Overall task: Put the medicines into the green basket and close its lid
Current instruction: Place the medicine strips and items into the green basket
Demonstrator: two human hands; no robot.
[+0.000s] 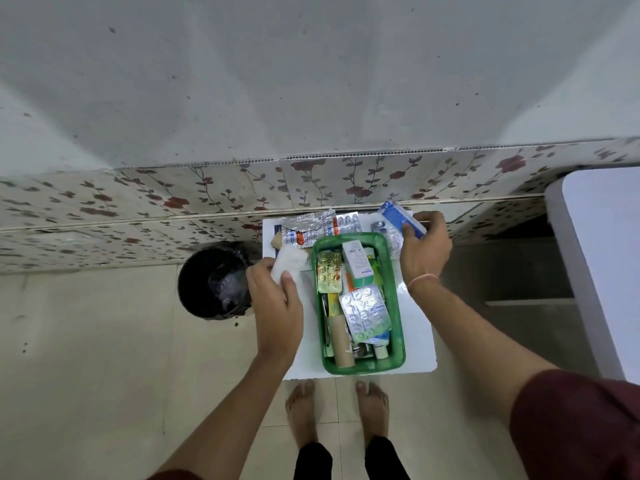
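Head view — green basket (393,296) holds blister strips (363,311), boxes.

This looks like a room in a home, seen from above around a small white table (419,341) set against the wall. Behind the table runs a band of flower-patterned wall tiles (207,195) under plain painted wall, and a black bin (214,282) stands on the pale tiled floor (86,358) just left of it. The person's bare feet (301,410) stand in front of the table.
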